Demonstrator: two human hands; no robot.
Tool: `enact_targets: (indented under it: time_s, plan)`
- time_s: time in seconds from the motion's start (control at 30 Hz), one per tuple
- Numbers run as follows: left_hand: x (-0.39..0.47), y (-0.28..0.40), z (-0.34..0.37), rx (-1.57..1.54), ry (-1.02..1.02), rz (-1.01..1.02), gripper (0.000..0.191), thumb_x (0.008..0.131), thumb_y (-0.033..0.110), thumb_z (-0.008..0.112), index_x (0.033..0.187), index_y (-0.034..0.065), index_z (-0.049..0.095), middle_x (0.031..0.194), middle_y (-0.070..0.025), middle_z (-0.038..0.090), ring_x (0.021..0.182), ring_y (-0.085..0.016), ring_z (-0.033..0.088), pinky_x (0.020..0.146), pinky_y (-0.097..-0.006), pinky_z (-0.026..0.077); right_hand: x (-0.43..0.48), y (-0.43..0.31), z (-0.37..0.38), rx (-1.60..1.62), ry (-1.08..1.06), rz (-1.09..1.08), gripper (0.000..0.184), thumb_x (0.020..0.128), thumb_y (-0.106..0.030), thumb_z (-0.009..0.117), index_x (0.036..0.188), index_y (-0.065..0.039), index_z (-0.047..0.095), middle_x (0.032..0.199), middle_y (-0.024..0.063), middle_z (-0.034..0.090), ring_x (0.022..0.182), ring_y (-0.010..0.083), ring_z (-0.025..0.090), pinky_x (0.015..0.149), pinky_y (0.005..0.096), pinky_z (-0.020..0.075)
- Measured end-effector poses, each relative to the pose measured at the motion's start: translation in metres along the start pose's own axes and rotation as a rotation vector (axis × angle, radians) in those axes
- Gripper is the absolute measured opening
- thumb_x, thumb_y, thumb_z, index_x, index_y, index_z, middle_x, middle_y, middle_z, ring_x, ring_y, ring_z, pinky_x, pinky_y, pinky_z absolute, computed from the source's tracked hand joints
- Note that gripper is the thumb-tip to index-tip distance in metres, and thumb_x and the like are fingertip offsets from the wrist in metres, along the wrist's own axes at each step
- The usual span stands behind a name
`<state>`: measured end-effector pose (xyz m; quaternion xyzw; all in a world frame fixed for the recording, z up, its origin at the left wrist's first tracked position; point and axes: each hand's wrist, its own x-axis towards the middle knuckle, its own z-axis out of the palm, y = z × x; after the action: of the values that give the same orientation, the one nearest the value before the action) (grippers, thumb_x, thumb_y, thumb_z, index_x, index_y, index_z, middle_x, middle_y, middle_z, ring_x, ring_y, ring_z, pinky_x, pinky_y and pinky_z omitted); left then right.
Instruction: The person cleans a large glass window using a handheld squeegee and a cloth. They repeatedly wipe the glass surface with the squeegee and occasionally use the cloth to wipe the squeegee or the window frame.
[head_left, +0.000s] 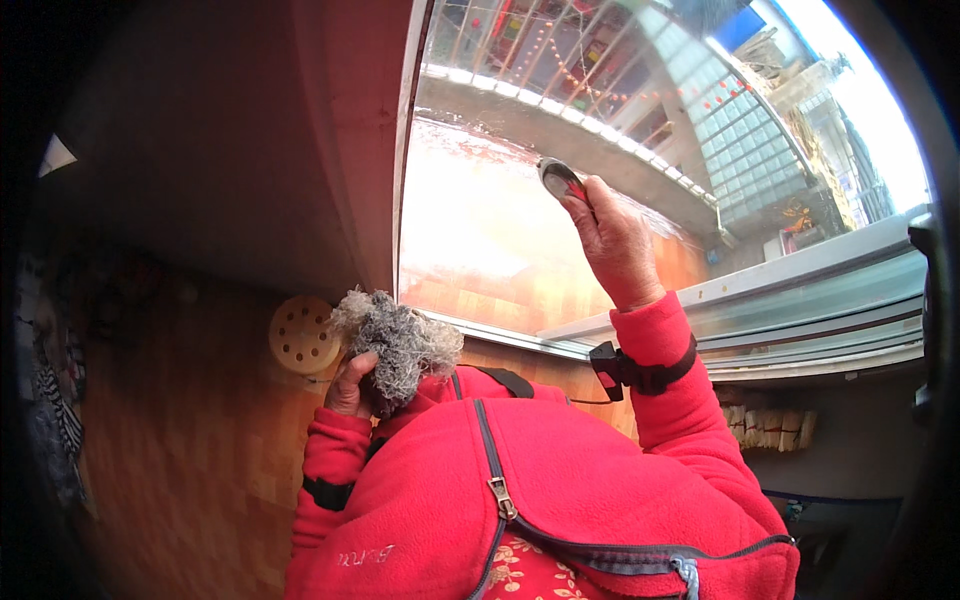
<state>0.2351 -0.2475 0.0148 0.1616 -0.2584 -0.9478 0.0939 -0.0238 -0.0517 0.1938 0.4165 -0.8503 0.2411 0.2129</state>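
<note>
My right hand (616, 244) is raised before a glass window pane (480, 247) and grips a small oval object (561, 180), dark and silvery with a red part. Whether that object touches the glass I cannot tell. Low at the left, my left hand (352, 386) holds a fluffy bundle of grey and whitish fibres (397, 345) in front of my body. Some of its fingers are hidden by the bundle. Both forearms wear red fleece sleeves with black straps, and a small black device (609, 370) sits at the right one.
A round yellowish stool (300, 335) with holes in its seat stands on the wooden floor (187, 420) at left. White window frame rails (802, 281) run along the right. Beyond the glass are a railing and a low wall. Pale bundles (772, 427) lie below the sill.
</note>
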Motion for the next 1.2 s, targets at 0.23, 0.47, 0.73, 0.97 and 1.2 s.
enact_targets:
  time_s: [0.23,0.47,0.73,0.97,1.2]
  plan:
    - [0.000,0.012,-0.002,0.013,-0.039,-0.088,0.064,0.086,0.020,0.072,0.143,0.0038,0.048,0.130,-0.0090,0.061,0.115,-0.024,0.062,0.102,-0.0409,0.053,0.018,-0.020,0.037,-0.008,-0.061,-0.063,0.022,0.101,-0.028,0.062,0.099,-0.008,0.052,0.076,0.0220,0.063,0.072,0.0449,0.062,0.057,0.0501,0.0464]
    - [0.002,0.002,0.000,-0.002,-0.027,-0.026,0.064,0.087,0.020,0.070,0.144,0.0048,0.047,0.130,-0.0091,0.061,0.115,-0.024,0.062,0.102,-0.0405,0.053,0.006,-0.006,0.010,-0.066,-0.075,0.146,0.021,0.100,-0.025,0.064,0.098,-0.006,0.054,0.077,0.0228,0.062,0.074,0.0453,0.062,0.058,0.0479,0.0467]
    - [0.002,0.012,0.006,0.018,-0.053,-0.067,0.064,0.087,0.019,0.070,0.144,0.0048,0.047,0.130,-0.0094,0.061,0.116,-0.024,0.062,0.101,-0.0403,0.054,0.019,-0.022,0.026,0.023,-0.069,-0.017,0.022,0.101,-0.028,0.062,0.099,-0.009,0.053,0.075,0.0231,0.062,0.072,0.0466,0.061,0.056,0.0509,0.0451]
    - [0.002,0.010,0.001,0.009,-0.049,-0.083,0.062,0.087,0.019,0.070,0.143,0.0041,0.048,0.130,-0.0097,0.061,0.115,-0.024,0.063,0.101,-0.0402,0.054,0.014,-0.021,0.017,0.023,-0.044,-0.005,0.022,0.101,-0.027,0.062,0.097,-0.008,0.052,0.075,0.0220,0.062,0.072,0.0457,0.061,0.056,0.0502,0.0452]
    - [0.005,0.004,-0.002,-0.013,-0.029,-0.060,0.063,0.086,0.019,0.070,0.143,0.0037,0.048,0.130,-0.0099,0.062,0.116,-0.025,0.062,0.102,-0.0410,0.053,0.016,-0.021,0.020,-0.106,-0.026,0.073,0.020,0.097,-0.028,0.066,0.095,-0.010,0.058,0.070,0.0165,0.064,0.066,0.0392,0.064,0.056,0.0480,0.0481]
